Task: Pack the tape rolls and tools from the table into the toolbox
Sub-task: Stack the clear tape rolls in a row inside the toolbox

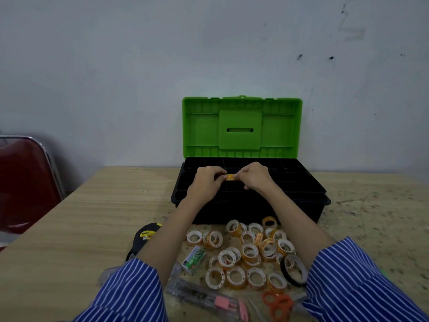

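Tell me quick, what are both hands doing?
Left hand: pinching one end of a small tape roll over the toolbox.
Right hand: pinching the other end of that roll.

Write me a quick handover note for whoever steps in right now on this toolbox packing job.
Left hand and right hand pinch one tape roll between them over the open toolbox.
Done: none visibly packed; the tray looks dark.
Left on the table: the pile of tape rolls, black tape roll, tape measure, green box, orange scissors, utility knife.
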